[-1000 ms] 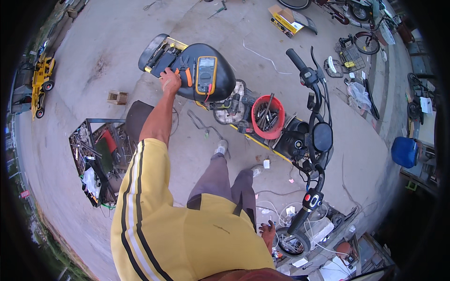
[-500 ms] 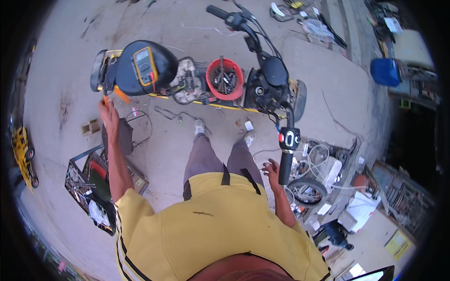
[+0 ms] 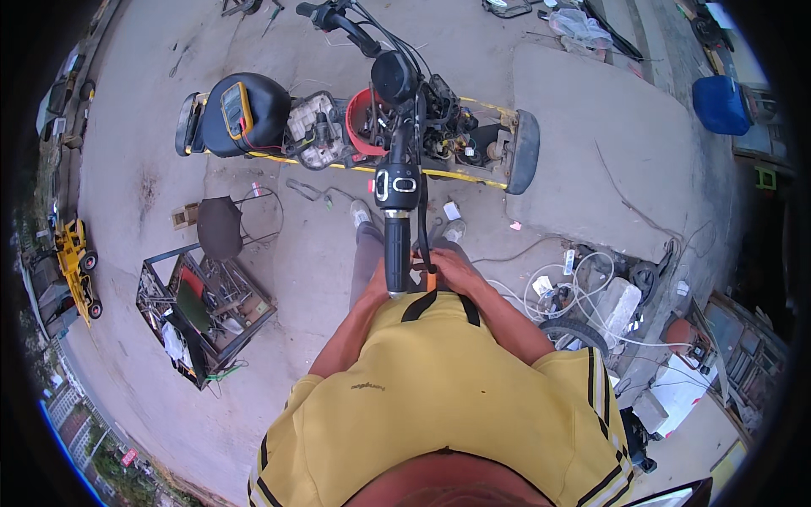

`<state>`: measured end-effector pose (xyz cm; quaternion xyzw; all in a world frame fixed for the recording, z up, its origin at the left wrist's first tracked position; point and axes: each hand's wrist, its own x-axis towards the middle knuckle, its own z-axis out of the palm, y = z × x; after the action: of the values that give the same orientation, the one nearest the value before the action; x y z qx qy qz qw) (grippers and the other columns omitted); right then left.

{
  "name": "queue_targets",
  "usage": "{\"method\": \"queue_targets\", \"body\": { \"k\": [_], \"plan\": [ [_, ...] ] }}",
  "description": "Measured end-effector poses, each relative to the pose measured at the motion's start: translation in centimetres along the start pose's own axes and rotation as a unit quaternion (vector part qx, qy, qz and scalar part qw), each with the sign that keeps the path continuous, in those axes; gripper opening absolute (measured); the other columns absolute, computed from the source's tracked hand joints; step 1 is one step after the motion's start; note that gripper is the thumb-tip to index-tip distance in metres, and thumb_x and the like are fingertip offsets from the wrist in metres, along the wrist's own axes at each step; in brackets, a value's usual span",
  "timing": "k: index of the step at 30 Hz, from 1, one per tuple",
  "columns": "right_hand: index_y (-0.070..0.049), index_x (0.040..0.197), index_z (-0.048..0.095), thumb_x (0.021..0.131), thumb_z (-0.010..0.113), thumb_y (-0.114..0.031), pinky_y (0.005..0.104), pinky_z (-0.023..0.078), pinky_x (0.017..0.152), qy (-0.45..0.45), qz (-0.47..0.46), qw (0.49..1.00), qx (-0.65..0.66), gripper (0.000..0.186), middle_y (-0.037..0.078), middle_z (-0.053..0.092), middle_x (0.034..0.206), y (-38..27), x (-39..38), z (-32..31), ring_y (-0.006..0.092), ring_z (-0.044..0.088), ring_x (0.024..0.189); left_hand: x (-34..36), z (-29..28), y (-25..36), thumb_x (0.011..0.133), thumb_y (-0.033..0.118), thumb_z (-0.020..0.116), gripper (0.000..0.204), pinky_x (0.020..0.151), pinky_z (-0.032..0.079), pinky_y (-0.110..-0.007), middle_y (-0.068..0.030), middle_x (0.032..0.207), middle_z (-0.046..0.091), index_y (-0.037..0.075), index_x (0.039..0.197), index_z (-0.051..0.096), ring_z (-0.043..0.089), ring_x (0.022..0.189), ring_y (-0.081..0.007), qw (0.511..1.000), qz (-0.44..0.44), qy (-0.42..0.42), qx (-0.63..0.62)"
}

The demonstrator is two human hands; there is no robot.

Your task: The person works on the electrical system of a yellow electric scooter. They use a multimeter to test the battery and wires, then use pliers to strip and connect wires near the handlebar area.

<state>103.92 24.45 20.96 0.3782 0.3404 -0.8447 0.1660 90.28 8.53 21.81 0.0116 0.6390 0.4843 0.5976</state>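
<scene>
An electric scooter stripped of panels stands across in front of me, with its handlebar turned so that the black rubber grip [image 3: 398,255] points toward my waist. My left hand [image 3: 376,285] is beside the grip's lower end, its fingers mostly hidden behind it. On the other side of the grip, my right hand [image 3: 452,269] is closed at the orange handle of a plier-like tool [image 3: 432,279]; the tool's head is hidden. A black cable [image 3: 423,203] hangs from the handlebar down to my hands. The switch housing [image 3: 397,187] sits above the grip.
A red bucket [image 3: 359,127] of tools stands on the scooter's floorboard. On the black seat [image 3: 269,114] lies a yellow multimeter [image 3: 237,110]. A metal-framed tool box [image 3: 253,325] is at left; a tyre [image 3: 574,332] and white hose [image 3: 583,287] lie at right.
My left hand has come from the scooter's tail to the front of my waist, and my right hand has moved in beside it. The handlebar has swung round toward me.
</scene>
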Motion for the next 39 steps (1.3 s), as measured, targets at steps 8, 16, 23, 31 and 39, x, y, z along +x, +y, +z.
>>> {"method": "queue_targets", "body": {
  "k": [8,16,23,31,39],
  "plan": [
    [-0.011,0.146,0.055,0.106,0.062,-0.037,0.0394,0.047,0.105,0.028,-0.044,0.987,0.149,0.049,0.003,0.059,0.143,-1.7,-5.5,-6.1,0.0177,0.059,0.128,2.1,10.1,4.9,0.101,0.022,0.062,0.029,0.088,0.052,-0.046,-0.0210,0.107,0.068,-0.005,0.109,0.070,0.068,0.098,-0.0359,0.921,0.167,0.019,0.350],
    [-0.011,0.142,0.053,0.104,0.063,-0.046,0.0428,0.052,0.098,0.168,-0.023,0.985,-0.003,0.053,0.007,0.067,0.118,-8.4,-8.1,-11.9,0.0203,0.062,0.120,9.8,10.7,7.7,0.097,0.024,0.065,0.028,0.072,0.055,-0.038,-0.0140,0.083,0.075,0.000,0.108,0.074,0.073,0.078,-0.0254,0.935,0.176,0.196,0.236],
    [-0.008,0.127,0.059,0.096,0.072,-0.043,0.0316,0.044,0.072,0.210,-0.022,0.969,-0.127,0.048,0.002,0.058,0.093,-11.2,-7.4,-13.7,0.0130,0.055,0.086,16.3,11.2,7.9,0.098,0.025,0.065,0.027,0.069,0.054,-0.039,-0.0106,0.076,0.074,0.004,0.110,0.075,0.074,0.072,-0.0257,0.907,0.179,0.302,0.233],
    [-0.002,0.098,0.067,0.098,0.071,-0.029,0.0273,0.038,0.053,0.156,-0.052,0.951,-0.263,0.027,-0.002,0.057,0.072,-14.9,-0.8,-13.7,0.0082,0.049,0.060,19.2,12.1,9.0,0.101,0.031,0.059,0.026,0.072,0.055,-0.051,-0.0188,0.081,0.074,0.016,0.115,0.074,0.072,0.079,-0.0419,0.831,0.157,0.377,0.377],
    [0.002,0.111,0.068,0.099,0.072,-0.023,0.0265,0.043,0.048,0.084,-0.004,0.957,-0.276,0.028,0.003,0.062,0.083,-15.9,4.8,-15.9,0.0078,0.054,0.060,22.4,12.5,8.4,0.099,0.032,0.062,0.023,0.072,0.056,-0.053,-0.0180,0.083,0.075,0.019,0.115,0.073,0.073,0.079,-0.0403,0.813,0.109,0.387,0.422]
  ]
}}
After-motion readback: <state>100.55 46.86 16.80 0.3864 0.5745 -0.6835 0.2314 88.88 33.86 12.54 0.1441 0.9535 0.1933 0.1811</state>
